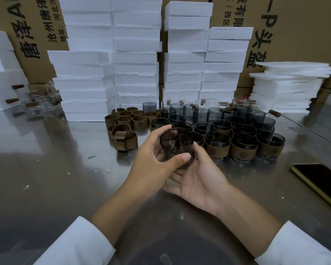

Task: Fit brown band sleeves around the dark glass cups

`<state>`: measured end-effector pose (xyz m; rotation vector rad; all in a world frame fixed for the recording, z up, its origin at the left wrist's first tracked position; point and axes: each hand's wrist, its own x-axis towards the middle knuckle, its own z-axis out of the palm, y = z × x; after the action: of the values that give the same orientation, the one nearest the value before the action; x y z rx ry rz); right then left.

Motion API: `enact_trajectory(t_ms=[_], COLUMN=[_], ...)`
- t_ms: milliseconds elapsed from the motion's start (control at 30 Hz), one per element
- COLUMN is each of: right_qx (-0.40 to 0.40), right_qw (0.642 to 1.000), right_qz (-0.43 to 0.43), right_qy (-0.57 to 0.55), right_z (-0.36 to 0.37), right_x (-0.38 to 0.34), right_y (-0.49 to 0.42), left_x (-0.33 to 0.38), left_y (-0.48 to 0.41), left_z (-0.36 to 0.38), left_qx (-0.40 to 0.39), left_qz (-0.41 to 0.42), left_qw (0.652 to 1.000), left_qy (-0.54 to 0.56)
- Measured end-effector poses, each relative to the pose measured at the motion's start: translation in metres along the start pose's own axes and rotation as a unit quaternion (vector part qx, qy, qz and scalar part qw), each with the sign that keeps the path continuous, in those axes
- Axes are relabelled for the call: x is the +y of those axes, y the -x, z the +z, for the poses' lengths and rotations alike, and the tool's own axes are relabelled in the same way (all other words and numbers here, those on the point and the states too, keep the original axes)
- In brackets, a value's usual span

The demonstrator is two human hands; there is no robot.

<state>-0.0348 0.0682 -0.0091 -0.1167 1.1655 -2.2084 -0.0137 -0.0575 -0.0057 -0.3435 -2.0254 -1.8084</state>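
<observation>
Dark glass cup [177, 142] is gripped by the left hand [151, 161], right hand [201, 180] cradling loosely underneath, so I'd slide a brown sleeve [139, 122] from beyond them on squarely.

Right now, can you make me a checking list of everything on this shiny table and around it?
Surface: metal table, shiny, with white crumbs scattered on it.
Job's things: one dark glass cup held up, no sleeve visible on it; loose brown band sleeves left of centre; sleeved cups in the front rows; bare dark cups behind them.
Clutter: phone at the right edge; clear glasses far left.
Hands: left hand grips the held cup; right hand rests under it, fingers fairly straight.
Cables: nothing seen.
Surroundings: white foam blocks stacked behind; foam sheets at right; cardboard boxes at the back.
</observation>
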Motion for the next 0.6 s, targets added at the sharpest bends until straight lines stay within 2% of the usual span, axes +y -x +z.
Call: enact_trajectory(t_ms=[133,300,600], right_qx=[0.014,0.043,0.161], right_qw=[0.997,0.993,0.985], right_qz=[0.055,0.072,-0.028], right_qy=[0.045,0.078,0.053], right_z=[-0.0056,-0.0096,-0.0077], right_x=[-0.0055,-0.0079,-0.0109], right_y=[0.0024,0.0027,0.0043], left_x=[-0.0010,-0.0034,-0.0092], left_y=[-0.0007,-0.0005,0.0008], left_z=[-0.0016,-0.0045,-0.0051], left_qx=[-0.001,-0.009,-0.030], left_qz=[0.006,0.012,0.031], left_qw=[1.000,0.998,0.993], left_qy=[-0.019,-0.067,-0.110])
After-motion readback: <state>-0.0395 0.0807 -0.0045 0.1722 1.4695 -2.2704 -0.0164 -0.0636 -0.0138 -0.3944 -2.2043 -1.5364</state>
